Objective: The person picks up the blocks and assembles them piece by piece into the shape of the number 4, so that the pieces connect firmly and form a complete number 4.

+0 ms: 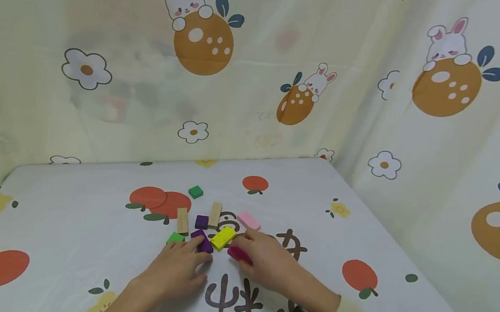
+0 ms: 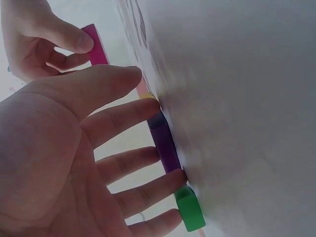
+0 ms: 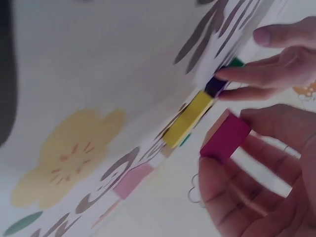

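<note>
Between thumb and fingers my right hand [image 1: 266, 257] pinches a magenta block [image 3: 227, 137], held close in front of a yellow block [image 1: 224, 238]. My left hand [image 1: 177, 268] has its fingers spread, the fingertips at a purple block [image 2: 165, 143] and beside a green block [image 2: 190, 210]. Behind them lie a smaller dark purple block [image 1: 201, 221] and two plain wooden blocks, one on the left [image 1: 183, 221] and one on the right [image 1: 215, 215]. A pink block [image 1: 249, 220] lies just beyond my right fingers.
Farther back on the table, a second green block [image 1: 196, 191] lies apart from the cluster. The white tablecloth [image 1: 70, 207] carries printed fruit and lettering. A patterned curtain [image 1: 133, 102] stands along the back and right sides.
</note>
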Tool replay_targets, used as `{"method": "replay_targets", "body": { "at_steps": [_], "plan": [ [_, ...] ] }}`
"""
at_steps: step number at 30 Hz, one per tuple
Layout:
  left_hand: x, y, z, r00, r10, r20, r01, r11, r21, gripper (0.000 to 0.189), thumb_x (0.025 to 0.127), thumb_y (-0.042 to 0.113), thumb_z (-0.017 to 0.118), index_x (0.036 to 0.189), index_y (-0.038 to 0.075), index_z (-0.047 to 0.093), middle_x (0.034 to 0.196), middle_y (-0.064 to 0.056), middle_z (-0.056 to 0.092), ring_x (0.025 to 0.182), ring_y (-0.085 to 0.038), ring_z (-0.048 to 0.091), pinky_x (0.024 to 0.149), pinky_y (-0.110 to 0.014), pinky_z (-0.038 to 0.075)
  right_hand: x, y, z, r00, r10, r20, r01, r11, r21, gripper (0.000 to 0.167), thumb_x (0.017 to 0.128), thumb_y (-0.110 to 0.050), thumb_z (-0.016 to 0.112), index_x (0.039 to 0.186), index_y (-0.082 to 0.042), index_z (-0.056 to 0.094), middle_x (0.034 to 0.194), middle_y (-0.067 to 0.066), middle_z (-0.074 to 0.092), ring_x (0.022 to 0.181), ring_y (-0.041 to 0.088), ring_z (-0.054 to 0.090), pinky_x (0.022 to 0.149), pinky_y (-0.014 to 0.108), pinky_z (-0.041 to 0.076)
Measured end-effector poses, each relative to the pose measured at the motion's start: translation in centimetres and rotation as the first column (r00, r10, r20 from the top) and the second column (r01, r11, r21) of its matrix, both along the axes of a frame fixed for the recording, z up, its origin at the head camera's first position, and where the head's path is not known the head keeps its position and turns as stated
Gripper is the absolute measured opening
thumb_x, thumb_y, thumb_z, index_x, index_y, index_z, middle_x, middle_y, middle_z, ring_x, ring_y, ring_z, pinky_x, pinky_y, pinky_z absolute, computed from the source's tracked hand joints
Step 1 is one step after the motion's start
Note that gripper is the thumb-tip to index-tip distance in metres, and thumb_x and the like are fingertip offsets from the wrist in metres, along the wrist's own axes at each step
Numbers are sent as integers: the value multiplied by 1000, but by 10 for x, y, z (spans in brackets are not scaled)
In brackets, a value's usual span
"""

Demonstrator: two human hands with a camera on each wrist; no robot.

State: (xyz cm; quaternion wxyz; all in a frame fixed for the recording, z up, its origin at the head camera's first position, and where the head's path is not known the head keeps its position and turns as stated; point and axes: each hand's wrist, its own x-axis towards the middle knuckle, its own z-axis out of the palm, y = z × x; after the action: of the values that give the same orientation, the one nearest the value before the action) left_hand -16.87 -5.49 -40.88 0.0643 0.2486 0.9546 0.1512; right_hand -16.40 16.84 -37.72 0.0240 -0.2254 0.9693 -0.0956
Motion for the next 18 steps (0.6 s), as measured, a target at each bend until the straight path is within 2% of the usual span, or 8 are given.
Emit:
{"method": "replay_targets", "body": {
  "at_steps": [3,7,10,14,18],
  "plan": [
    [0,0,0,1000,1,4,-1,1000,-3,40,88,32,80,126,21,74,152,-14,54,140,-42,51,117,-64,36,7,-3,1,999,-38,13,38,999,-13,43,91,-25,79,132,-17,69,121,4,68,102,21,65,87,38,62],
    [1,0,2,1000,5,15,-5,1000,-4,40,89,33,79,127,21,74,153,-13,54,141,-42,50,118,-64,35,14,-8,0,997,-77,17,78,997,-12,42,90,-24,80,129,-16,71,110,5,67,91,18,60,78,32,62],
    [1,0,2,1000,6,18,-6,1000,-5,40,89,33,79,127,21,74,153,-14,54,141,-42,50,118,-64,35,17,-11,-2,996,-86,-1,86,996,-4,38,90,-25,79,126,-15,73,106,5,67,87,15,59,76,29,60],
    [1,0,2,1000,7,20,-7,1000,-6,41,88,33,80,126,21,74,153,-14,54,141,-41,50,117,-65,36,20,-16,-5,997,-76,-28,76,997,7,35,91,-24,78,124,-12,73,109,6,68,89,16,61,78,31,61],
    [1,1,1,1000,9,26,-9,1000,-11,41,88,34,80,127,22,74,153,-14,54,141,-41,50,117,-65,35,23,-21,-8,997,-67,-39,68,997,20,27,90,-19,77,115,-11,74,98,5,66,80,15,58,70,28,56]
  ]
}}
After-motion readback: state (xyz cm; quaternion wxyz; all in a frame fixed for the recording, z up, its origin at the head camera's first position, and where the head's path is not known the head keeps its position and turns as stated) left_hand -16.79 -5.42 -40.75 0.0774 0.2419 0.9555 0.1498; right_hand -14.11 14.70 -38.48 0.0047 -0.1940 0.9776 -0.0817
